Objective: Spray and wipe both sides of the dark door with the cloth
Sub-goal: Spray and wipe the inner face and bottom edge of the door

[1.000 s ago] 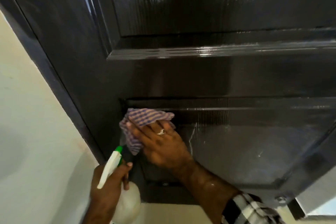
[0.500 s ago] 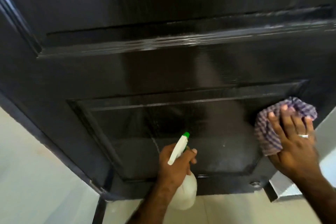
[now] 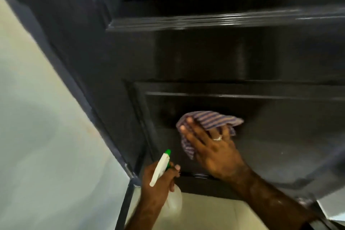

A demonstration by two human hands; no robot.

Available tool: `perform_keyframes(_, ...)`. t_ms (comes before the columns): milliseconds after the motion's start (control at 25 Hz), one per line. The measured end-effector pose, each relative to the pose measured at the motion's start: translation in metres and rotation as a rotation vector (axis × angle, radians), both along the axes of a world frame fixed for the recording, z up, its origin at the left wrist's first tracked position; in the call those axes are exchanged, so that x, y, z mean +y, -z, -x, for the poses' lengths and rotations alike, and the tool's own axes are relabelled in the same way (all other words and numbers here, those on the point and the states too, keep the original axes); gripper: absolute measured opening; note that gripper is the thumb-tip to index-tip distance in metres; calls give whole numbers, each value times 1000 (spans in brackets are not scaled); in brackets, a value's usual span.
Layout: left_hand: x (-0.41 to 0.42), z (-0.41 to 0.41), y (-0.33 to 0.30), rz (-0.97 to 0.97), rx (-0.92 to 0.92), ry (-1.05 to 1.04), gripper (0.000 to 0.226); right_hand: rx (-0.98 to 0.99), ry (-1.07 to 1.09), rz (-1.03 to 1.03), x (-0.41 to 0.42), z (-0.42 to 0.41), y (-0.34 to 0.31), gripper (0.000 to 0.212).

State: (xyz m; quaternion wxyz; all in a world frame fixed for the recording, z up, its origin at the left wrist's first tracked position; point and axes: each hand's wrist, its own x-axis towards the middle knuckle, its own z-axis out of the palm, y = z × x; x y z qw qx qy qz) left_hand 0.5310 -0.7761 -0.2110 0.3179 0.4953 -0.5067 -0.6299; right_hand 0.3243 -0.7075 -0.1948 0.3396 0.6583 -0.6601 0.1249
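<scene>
A: Where is the cloth now?

B: It is in the middle of the frame, pressed flat on the low sunken panel of the dark door. Half a second ago it was far over at the right edge of that panel. Now it is back near the left side.

A: So what does that tell us?

B: The right hand is sweeping side to side across the panel. I think this low part is nearly wiped, but the other side of the door is not done yet.

A: How is that hand lying?

B: Its fingers are straight and spread, pushing the cloth on the door. A ring shows on one finger.

A: And the other hand?

B: The left hand, lower middle of the frame, has its fingers curled round the spray bottle. The green tip points up at the door, just beside the cloth hand.

A: Is there room to move?

B: Lots to the right, where the panel runs on. To the left the raised panel edge is close, then the door's side edge and the pale wall. Below, the panel's bottom ledge sits just under the wrist, with the light floor under the door.
</scene>
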Motion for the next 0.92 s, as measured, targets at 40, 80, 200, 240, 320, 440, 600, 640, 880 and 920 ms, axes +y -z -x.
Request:
perform_keyframes(40,-14,-16,6,-5,-21,-32,25,48,-37,-40,-28,-22,0,92)
perform_keyframes(80,-24,-31,12,-20,-51,-67,29,90,-62,-91,-53,-42,1,91)
perform_keyframes(200,-43,-66,23,-15,-63,-123,30,142,-84,-214,-100,-78,8,94)
perform_keyframes(240,-45,-72,23,8,-34,-113,29,139,-94,-226,-100,-77,9,93)
perform_keyframes(320,-45,-76,23,38,-5,-112,30,143,-130,-215,-82,-65,7,85)
perform_keyframes(440,-30,-53,23,92,-37,-47,25,157,-98,-197,-15,-14,9,82)
perform_keyframes(600,10,16,34,135,11,187,24,152,111,-160,107,83,7,72)
perform_keyframes(640,23,36,39,113,1,217,24,137,173,-155,138,103,7,69)
perform_keyframes(880,110,145,37,29,12,417,25,-43,395,-107,258,166,7,67)
perform_keyframes(920,121,158,35,38,-7,442,27,-139,395,-64,263,165,7,64)
